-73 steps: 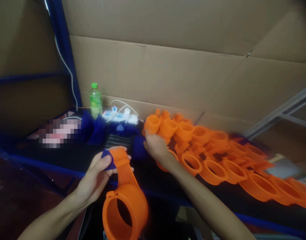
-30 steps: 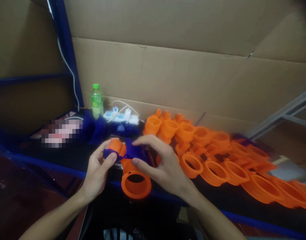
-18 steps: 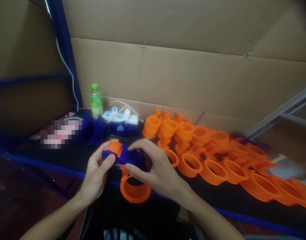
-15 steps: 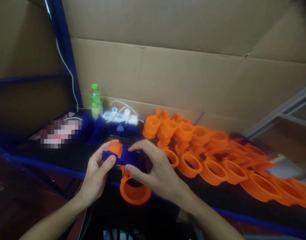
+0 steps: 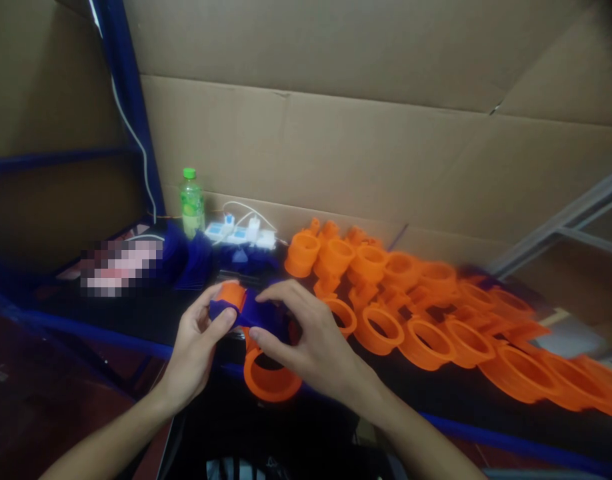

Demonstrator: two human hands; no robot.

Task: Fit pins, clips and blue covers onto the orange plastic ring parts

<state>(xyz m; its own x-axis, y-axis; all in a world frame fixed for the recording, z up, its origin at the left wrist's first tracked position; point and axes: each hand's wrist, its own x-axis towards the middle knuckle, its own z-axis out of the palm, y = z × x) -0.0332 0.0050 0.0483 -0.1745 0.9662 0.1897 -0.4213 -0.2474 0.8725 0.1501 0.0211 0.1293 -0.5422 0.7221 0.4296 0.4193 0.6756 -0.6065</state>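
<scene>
My left hand (image 5: 201, 343) is closed around an orange plastic part (image 5: 230, 297), its thumb pressing a dark blue flexible sheet (image 5: 256, 312) against the part's rounded end. The ring of this same part (image 5: 272, 385) hangs below, beyond the table's front edge. On the other side, my right hand (image 5: 311, 333) has the blue sheet between its thumb and index finger, which are curved around it. Its other fingers are partly hidden. How the sheet is joined to the orange part cannot be made out.
Rows of similar orange ringed parts (image 5: 381, 327) cover the right side of the black table (image 5: 136, 317). At the back stand a green-capped bottle (image 5: 192, 203) and a white power strip (image 5: 241, 233) with cables. Dark blue sheets (image 5: 189, 257) lie left of centre, before a cardboard wall (image 5: 336, 147).
My left hand has shifted slightly right with the orange part, whose hanging ring has risen a little. My right hand stays nearly still at the blue sheet.
</scene>
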